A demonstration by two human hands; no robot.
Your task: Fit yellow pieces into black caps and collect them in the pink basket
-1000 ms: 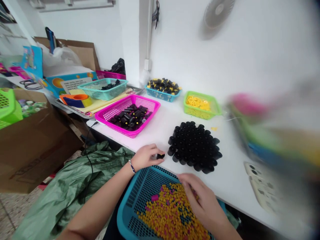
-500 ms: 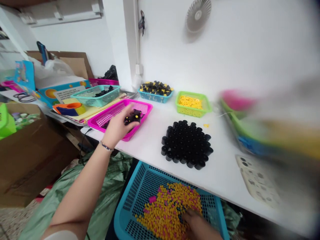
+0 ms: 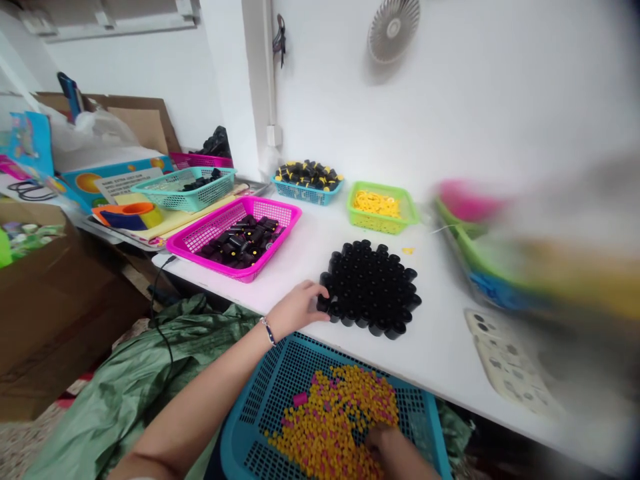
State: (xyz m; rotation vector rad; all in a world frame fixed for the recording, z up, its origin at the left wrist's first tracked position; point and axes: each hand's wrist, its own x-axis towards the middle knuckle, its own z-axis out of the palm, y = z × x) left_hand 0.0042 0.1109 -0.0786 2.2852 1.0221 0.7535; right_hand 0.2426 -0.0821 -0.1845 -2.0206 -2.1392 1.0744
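My left hand (image 3: 299, 308) rests on the white table (image 3: 450, 347), fingers pinched on a black cap at the left edge of a tight cluster of upright black caps (image 3: 371, 287). My right hand (image 3: 393, 450) is low in the blue basket (image 3: 260, 407) on my lap, fingers curled into the heap of small yellow and pink pieces (image 3: 340, 420); what they hold is hidden. A pink basket (image 3: 200, 233) with black caps that have yellow dots lies to the left on the table.
A small blue basket of black and yellow caps (image 3: 306, 179) and a green basket of yellow rings (image 3: 381, 207) stand by the wall. A teal basket (image 3: 177, 190), cardboard boxes (image 3: 60, 300) and green plastic sheeting (image 3: 140, 373) lie left. A blurred stack of coloured trays (image 3: 525, 260) sits right.
My left hand came back from the pink basket, where it let go of a cap, to the edge of the black cap cluster. My right hand stayed in the yellow pieces.
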